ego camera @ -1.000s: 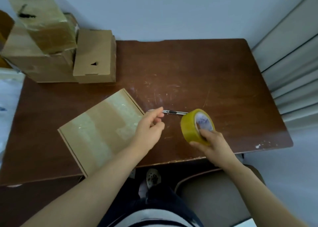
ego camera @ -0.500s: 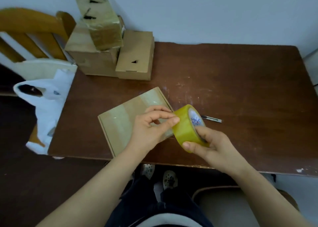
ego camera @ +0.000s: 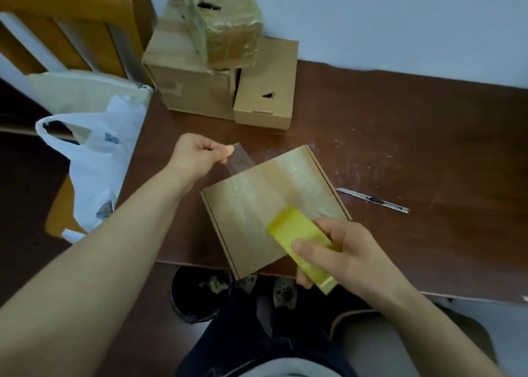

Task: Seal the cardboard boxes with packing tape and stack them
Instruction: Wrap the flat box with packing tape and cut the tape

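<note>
flat box sits mid-frame on the worktop, partly taped. my left hand pinches the tape end, right hand grips the roll. three taped boxes stacked upper left, so this one's left to seal and stack

The flat box lies at the near edge of the table, with the utility knife on the table at the box's 3 o'clock and the stacked boxes at 11 to 12 o'clock, by the wall. The right hand holds the tape roll over the box's 5 o'clock corner. The left hand holds the tape strip at 10 o'clock.
</note>
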`<state>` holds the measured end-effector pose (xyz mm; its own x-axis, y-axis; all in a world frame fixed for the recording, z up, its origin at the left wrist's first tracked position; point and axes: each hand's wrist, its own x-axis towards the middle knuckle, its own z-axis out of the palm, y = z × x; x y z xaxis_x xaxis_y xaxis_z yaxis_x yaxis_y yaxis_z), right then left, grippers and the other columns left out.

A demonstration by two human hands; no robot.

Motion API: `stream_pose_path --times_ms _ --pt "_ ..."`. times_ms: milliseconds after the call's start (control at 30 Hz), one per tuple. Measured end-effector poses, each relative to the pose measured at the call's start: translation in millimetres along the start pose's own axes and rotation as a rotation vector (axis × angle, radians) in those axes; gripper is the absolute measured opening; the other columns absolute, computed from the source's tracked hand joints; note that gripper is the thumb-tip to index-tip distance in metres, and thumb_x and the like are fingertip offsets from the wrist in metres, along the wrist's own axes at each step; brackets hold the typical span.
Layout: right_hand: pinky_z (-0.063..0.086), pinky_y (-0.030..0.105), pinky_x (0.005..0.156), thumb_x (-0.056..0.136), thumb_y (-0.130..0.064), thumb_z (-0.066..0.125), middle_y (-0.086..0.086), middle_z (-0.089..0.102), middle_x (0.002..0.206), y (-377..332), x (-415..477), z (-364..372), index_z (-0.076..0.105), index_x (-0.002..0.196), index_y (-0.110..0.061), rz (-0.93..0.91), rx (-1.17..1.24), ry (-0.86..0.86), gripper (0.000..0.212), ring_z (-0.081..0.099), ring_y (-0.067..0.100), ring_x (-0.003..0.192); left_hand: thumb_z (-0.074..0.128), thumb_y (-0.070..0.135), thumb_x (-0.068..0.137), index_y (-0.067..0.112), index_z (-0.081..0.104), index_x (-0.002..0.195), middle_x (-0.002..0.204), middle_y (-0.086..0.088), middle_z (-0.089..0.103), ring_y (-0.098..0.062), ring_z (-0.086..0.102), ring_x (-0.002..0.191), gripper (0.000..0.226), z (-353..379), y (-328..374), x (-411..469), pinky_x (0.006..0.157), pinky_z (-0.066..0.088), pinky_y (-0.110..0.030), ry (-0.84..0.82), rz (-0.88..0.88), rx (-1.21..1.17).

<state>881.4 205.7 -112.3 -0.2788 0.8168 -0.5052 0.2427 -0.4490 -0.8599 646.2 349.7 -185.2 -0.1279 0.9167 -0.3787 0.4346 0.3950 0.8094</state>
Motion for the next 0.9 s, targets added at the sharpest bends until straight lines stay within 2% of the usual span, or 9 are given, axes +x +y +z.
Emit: stream_pose_path --times_ms 67,200,267,400,533,700,800,833,900 --pt "0.056 0.042 0.063 0.091 -0.023 0.062 0.010 0.072 0.069 -1.0 4.3 12.6 0.066 0.078 -0.011 0.067 -0.019 0.002 0.019 0.070 0.024 0.063 0.073 0.026 0.082 0.015 0.063 0.059 0.064 0.008 0.060 0.003 0.050 0.059 0.028 3.6 -12.4 16.0 0.057 0.036 -0.011 -0.027 -0.031 0.057" --pt "0.053 0.056 0.070 0.091 -0.037 0.059 0.026 0.066 0.074 -6.2 16.1 38.1 0.056 0.084 0.009 0.121 -0.128 0.072 0.047 0.066 0.037 0.066 0.074 0.028 0.082 0.014 0.065 0.062 0.071 0.006 0.063 -0.001 0.054 0.070 0.026 5.4 -35.7 33.9 0.070 0.039 -0.020 -0.058 -0.084 0.124" --pt "0.053 0.058 0.072 0.092 -0.036 0.058 0.022 0.068 0.069 -7.8 20.0 45.9 0.056 0.085 0.012 0.149 -0.119 0.089 0.049 0.068 0.036 0.064 0.073 0.028 0.082 0.015 0.066 0.063 0.073 0.008 0.062 0.000 0.053 0.072 0.025 4.8 -43.5 37.2 0.073 0.039 -0.024 -0.080 -0.101 0.144" --pt "0.057 0.051 0.071 0.093 -0.034 0.057 0.010 0.071 0.064 -4.5 24.2 52.5 0.063 0.082 0.004 0.218 -0.124 0.103 0.040 0.070 0.030 0.061 0.073 0.028 0.083 0.019 0.065 0.061 0.070 0.008 0.062 -0.002 0.054 0.070 0.025 5.4 -52.5 38.8 0.072 0.039 -0.025 -0.128 -0.100 0.160" --pt "0.055 0.033 0.063 0.094 -0.031 0.057 0.008 0.071 0.063 1.1 24.6 59.6 0.067 0.076 -0.008 0.281 -0.067 0.125 0.030 0.070 0.023 0.059 0.072 0.029 0.084 0.022 0.067 0.067 0.075 0.004 0.065 -0.011 0.059 0.076 0.019 8.9 -58.8 37.9 0.074 0.045 -0.028 -0.169 -0.070 0.194" --pt "0.057 0.036 0.068 0.094 -0.029 0.057 0.007 0.072 0.063 8.9 29.5 64.7 0.068 0.079 -0.006 0.346 -0.079 0.147 0.029 0.070 0.021 0.059 0.075 0.027 0.080 0.028 0.066 0.066 0.078 0.010 0.065 -0.009 0.060 0.080 0.017 11.8 -65.1 40.1 0.064 0.044 -0.022 -0.215 -0.005 0.282" --pt "0.057 0.036 0.065 0.093 -0.028 0.059 0.011 0.071 0.063 13.2 31.9 65.9 0.067 0.083 -0.003 0.376 -0.046 0.185 0.028 0.068 0.025 0.055 0.068 0.005 0.081 0.030 0.060 0.068 0.101 0.000 0.062 -0.024 0.055 0.104 0.030 13.7 -70.4 45.5 0.083 0.045 -0.028 -0.228 -0.012 0.427" --pt "0.057 0.035 0.062 0.092 -0.028 0.060 0.012 0.071 0.062 13.7 32.8 65.6 0.067 0.083 -0.002 0.381 -0.026 0.201 0.028 0.067 0.026 0.054 0.065 0.001 0.081 0.029 0.060 0.070 0.107 -0.002 0.060 -0.024 0.053 0.105 0.030 13.8 -71.2 45.4 0.084 0.042 -0.028 -0.224 -0.031 0.424" --pt "0.055 0.032 0.059 0.092 -0.029 0.060 0.014 0.070 0.061 14.3 34.9 64.0 0.066 0.082 -0.004 0.379 0.012 0.227 0.028 0.065 0.027 0.051 0.063 0.000 0.081 0.026 0.063 0.080 0.099 0.003 0.057 -0.021 0.055 0.100 0.026 12.7 -70.3 40.4 0.080 0.040 -0.026 -0.151 -0.010 0.322"
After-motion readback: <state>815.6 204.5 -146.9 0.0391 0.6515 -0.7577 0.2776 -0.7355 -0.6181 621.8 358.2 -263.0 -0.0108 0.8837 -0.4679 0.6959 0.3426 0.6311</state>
